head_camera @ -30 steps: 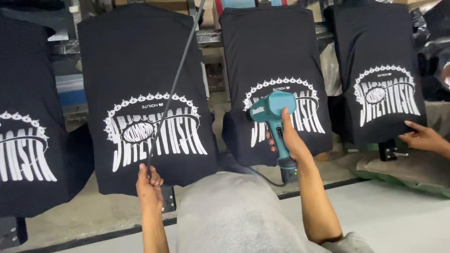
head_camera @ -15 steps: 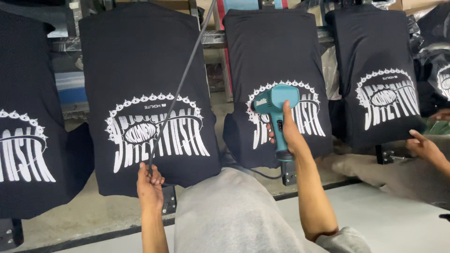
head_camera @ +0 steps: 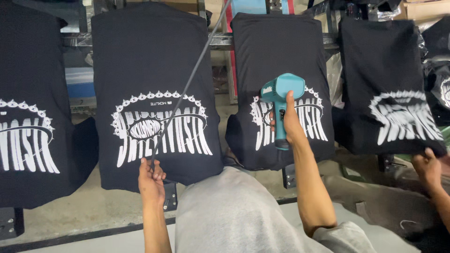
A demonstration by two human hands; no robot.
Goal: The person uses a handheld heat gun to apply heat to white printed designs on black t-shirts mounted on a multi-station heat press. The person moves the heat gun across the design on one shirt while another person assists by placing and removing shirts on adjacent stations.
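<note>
The right hand [head_camera: 291, 122] is holding its grip clamped around the handle of a teal heat gun [head_camera: 281, 100], pointing it at the white print on a black shirt [head_camera: 281, 56]. The left hand [head_camera: 151, 180] is gripping a dark cord [head_camera: 187, 86] at the lower edge of the neighbouring printed shirt [head_camera: 150, 61]. Another person's hand [head_camera: 427, 166] is touching the far-right shirt [head_camera: 384, 61].

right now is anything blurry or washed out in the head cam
Head view: the white print on the far right shirt is motion-smeared; the centre-left shirt print stays sharp; the teal heat gun in the right hand is crisp; lighting is even, no glare.
</note>
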